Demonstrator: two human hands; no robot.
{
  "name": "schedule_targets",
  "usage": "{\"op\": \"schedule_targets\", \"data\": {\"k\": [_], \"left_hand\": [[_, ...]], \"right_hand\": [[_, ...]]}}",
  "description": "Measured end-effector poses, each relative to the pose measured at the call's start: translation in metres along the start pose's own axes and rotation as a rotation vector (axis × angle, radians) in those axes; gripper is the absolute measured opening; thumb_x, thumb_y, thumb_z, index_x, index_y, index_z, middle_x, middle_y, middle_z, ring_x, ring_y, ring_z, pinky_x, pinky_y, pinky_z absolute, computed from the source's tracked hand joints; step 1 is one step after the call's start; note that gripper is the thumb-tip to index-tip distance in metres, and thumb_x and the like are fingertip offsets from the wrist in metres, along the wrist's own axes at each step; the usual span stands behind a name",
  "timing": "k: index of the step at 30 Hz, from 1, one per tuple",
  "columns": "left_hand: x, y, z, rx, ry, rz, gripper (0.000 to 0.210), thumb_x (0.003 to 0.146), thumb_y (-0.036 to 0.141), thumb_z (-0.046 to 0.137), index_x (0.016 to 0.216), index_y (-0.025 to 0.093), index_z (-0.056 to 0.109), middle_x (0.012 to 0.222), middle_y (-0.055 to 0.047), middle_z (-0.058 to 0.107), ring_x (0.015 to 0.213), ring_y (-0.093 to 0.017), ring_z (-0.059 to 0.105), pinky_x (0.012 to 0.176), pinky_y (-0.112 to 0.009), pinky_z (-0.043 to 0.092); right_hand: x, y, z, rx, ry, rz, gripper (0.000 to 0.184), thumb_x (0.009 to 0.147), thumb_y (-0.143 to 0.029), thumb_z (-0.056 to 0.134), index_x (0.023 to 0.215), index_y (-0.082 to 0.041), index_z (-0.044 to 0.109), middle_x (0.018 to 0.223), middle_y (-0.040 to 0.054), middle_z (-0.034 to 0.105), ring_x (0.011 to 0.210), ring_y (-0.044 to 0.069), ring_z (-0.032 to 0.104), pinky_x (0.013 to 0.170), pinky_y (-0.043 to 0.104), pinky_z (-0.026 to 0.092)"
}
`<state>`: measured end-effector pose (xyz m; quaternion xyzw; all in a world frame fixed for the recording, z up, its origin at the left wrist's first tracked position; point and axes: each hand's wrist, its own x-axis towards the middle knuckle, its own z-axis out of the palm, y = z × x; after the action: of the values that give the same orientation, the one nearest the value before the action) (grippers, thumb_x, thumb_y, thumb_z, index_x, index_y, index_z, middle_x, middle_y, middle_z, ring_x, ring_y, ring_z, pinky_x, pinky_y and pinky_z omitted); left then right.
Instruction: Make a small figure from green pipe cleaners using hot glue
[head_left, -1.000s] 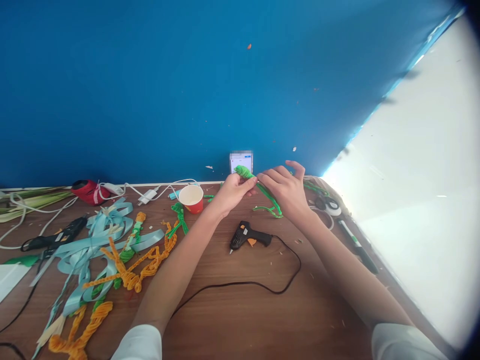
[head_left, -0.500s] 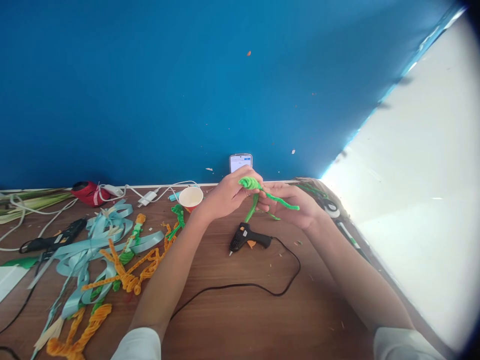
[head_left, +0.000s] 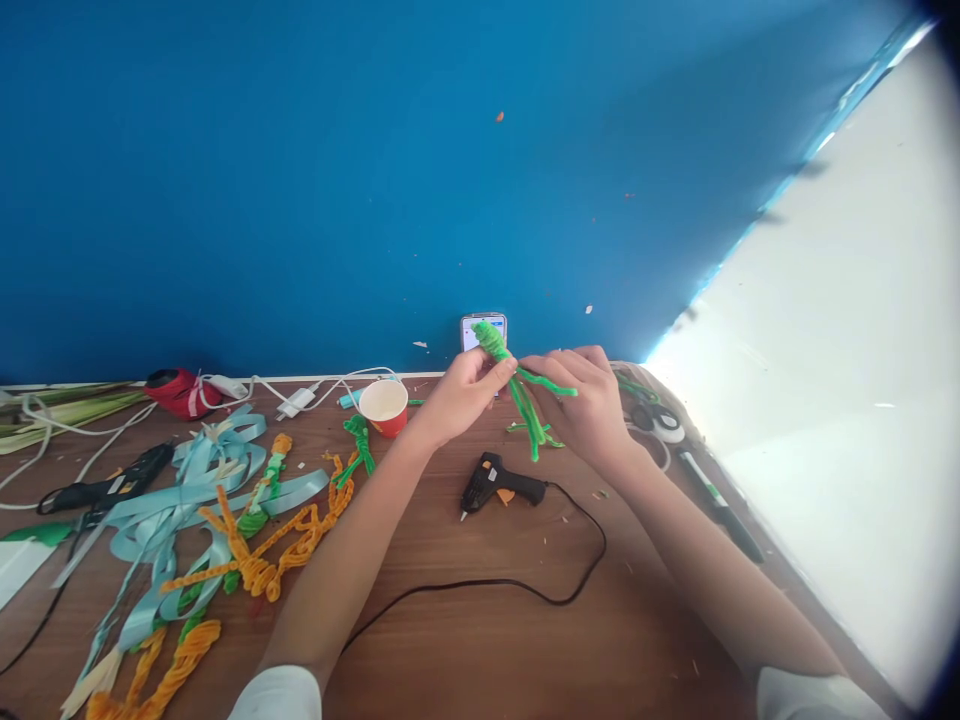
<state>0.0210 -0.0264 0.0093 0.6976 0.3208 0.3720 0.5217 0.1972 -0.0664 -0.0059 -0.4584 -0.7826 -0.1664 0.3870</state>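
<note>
My left hand [head_left: 469, 393] pinches a bright green pipe-cleaner piece [head_left: 489, 338] between thumb and fingers. Its tightly coiled end points up, and several loose strands [head_left: 529, 420] hang below or stick out to the right. My right hand [head_left: 589, 405] is closed at the strands, with its fingertips against the piece just right of my left thumb; one strand crosses in front of its fingers. Part of that grip is hidden. Below both hands, a black glue gun [head_left: 501, 484] lies on the wooden table [head_left: 480, 650], nozzle to the left.
Behind my hands a phone [head_left: 472, 328] leans on the blue wall. A paper cup [head_left: 385, 405] stands left of them. Light-blue ribbon [head_left: 169, 500], orange pipe cleaners [head_left: 259, 575] and a second glue gun [head_left: 127, 480] lie at left. A marker [head_left: 701, 475] lies at right.
The coiled green end has tipped upward, and its strands now hang lower. My right hand has turned, with its back now facing up, and shifted slightly left.
</note>
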Motion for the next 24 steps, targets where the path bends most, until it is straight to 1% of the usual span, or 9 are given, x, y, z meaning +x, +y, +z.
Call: {"op": "schedule_targets", "data": {"k": [3, 6, 10, 13, 15, 16, 19, 21, 24], "left_hand": [[-0.001, 0.000, 0.003, 0.013, -0.006, 0.001, 0.036, 0.090, 0.052, 0.051, 0.087, 0.016, 0.053, 0.068, 0.002, 0.050, 0.057, -0.009, 0.043, 0.053, -0.022, 0.035], [-0.001, 0.000, 0.003, 0.062, -0.015, 0.075, 0.032, 0.092, 0.048, 0.051, 0.092, 0.016, 0.056, 0.075, 0.000, 0.054, 0.065, -0.010, 0.048, 0.061, -0.024, 0.039], [-0.002, 0.004, 0.002, 0.230, -0.004, 0.242, 0.024, 0.095, 0.039, 0.047, 0.095, 0.017, 0.057, 0.090, -0.004, 0.059, 0.081, -0.015, 0.053, 0.074, -0.027, 0.043], [-0.006, 0.010, 0.002, 0.460, 0.010, 0.412, 0.020, 0.098, 0.031, 0.041, 0.092, 0.018, 0.054, 0.098, -0.006, 0.057, 0.086, -0.016, 0.053, 0.079, -0.030, 0.042], [-0.009, 0.013, 0.003, 0.574, -0.005, 0.483, 0.019, 0.099, 0.026, 0.037, 0.094, 0.018, 0.053, 0.101, -0.007, 0.055, 0.089, -0.017, 0.052, 0.081, -0.030, 0.041], [-0.009, 0.014, 0.003, 0.593, 0.001, 0.490, 0.018, 0.098, 0.026, 0.037, 0.093, 0.018, 0.053, 0.101, -0.007, 0.054, 0.088, -0.017, 0.052, 0.080, -0.030, 0.041], [-0.009, 0.012, 0.004, 0.491, 0.053, 0.393, 0.017, 0.097, 0.029, 0.042, 0.088, 0.018, 0.053, 0.093, -0.005, 0.055, 0.080, -0.014, 0.051, 0.075, -0.028, 0.041], [-0.006, 0.010, 0.006, 0.303, 0.088, 0.255, 0.020, 0.095, 0.034, 0.045, 0.088, 0.018, 0.053, 0.084, -0.002, 0.055, 0.073, -0.013, 0.050, 0.069, -0.026, 0.040], [-0.002, 0.005, 0.009, -0.004, 0.123, 0.033, 0.030, 0.092, 0.046, 0.049, 0.088, 0.017, 0.054, 0.071, 0.001, 0.054, 0.065, -0.011, 0.048, 0.061, -0.024, 0.038]], "right_hand": [[0.002, -0.002, -0.002, 0.054, -0.024, 0.019, 0.016, 0.095, -0.023, 0.049, 0.090, -0.019, 0.063, 0.075, 0.0030, 0.066, 0.069, 0.017, 0.057, 0.072, 0.033, 0.034], [0.006, -0.006, -0.006, 0.334, -0.081, 0.148, 0.025, 0.094, -0.025, 0.050, 0.071, -0.018, 0.059, 0.071, 0.0021, 0.064, 0.061, 0.014, 0.054, 0.065, 0.031, 0.035], [0.010, -0.012, -0.009, 0.869, -0.087, 0.547, 0.026, 0.086, -0.030, 0.060, 0.063, -0.019, 0.055, 0.058, -0.0015, 0.053, 0.052, 0.011, 0.044, 0.053, 0.028, 0.033], [0.012, -0.018, -0.009, 1.391, -0.205, 0.862, 0.025, 0.082, -0.033, 0.060, 0.063, -0.020, 0.051, 0.053, -0.0051, 0.037, 0.047, 0.010, 0.031, 0.049, 0.027, 0.030], [0.012, -0.022, -0.010, 1.636, -0.299, 0.978, 0.030, 0.083, -0.034, 0.057, 0.060, -0.020, 0.044, 0.053, -0.0068, 0.026, 0.047, 0.009, 0.022, 0.048, 0.027, 0.029], [0.013, -0.023, -0.011, 1.688, -0.312, 1.002, 0.030, 0.083, -0.034, 0.057, 0.060, -0.020, 0.043, 0.054, -0.0070, 0.024, 0.048, 0.009, 0.021, 0.049, 0.026, 0.029], [0.013, -0.025, -0.013, 1.565, -0.295, 0.958, 0.028, 0.087, -0.038, 0.057, 0.067, -0.020, 0.049, 0.055, -0.0059, 0.030, 0.050, 0.009, 0.027, 0.049, 0.025, 0.028], [0.013, -0.023, -0.014, 1.292, -0.235, 0.834, 0.028, 0.090, -0.039, 0.053, 0.070, -0.019, 0.053, 0.056, -0.0038, 0.039, 0.052, 0.011, 0.036, 0.051, 0.026, 0.029], [0.011, -0.015, -0.014, 0.746, -0.030, 0.581, 0.018, 0.091, -0.034, 0.053, 0.082, -0.019, 0.059, 0.062, -0.0016, 0.050, 0.057, 0.013, 0.045, 0.056, 0.027, 0.034]]}}
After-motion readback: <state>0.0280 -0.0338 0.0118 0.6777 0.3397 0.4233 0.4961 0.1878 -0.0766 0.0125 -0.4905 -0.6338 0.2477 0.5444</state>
